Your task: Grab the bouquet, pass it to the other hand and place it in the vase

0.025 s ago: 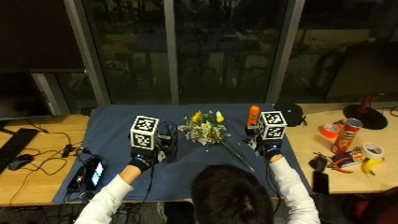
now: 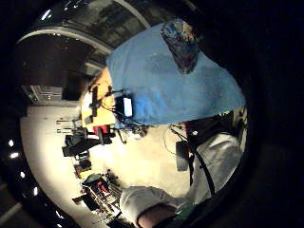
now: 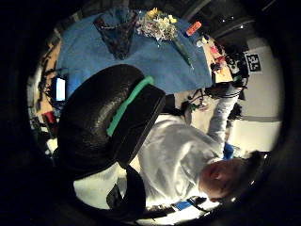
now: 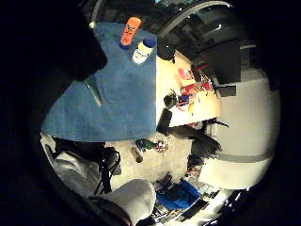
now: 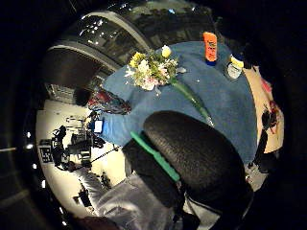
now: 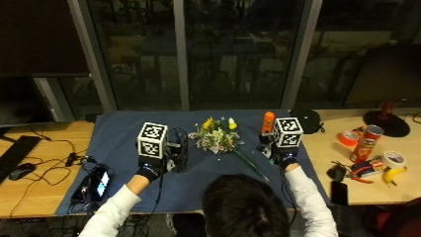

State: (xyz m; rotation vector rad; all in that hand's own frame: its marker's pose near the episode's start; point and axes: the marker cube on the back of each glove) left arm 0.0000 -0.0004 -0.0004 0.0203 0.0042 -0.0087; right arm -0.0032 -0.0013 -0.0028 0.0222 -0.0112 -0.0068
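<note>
A bouquet of yellow and white flowers lies on the blue cloth, its green stem pointing toward the person. A dark glass vase stands just left of it. My left hand is beside the vase and holds nothing; its palm views show the vase and the bouquet a little way off. My right hand is right of the stem and holds nothing. In the right thumb side palm view the bouquet lies apart from that hand.
An orange bottle and a small white jar stand near the right hand. A phone lies at the cloth's left edge. A crisp can, tape rolls and a banana sit on the wooden table at right.
</note>
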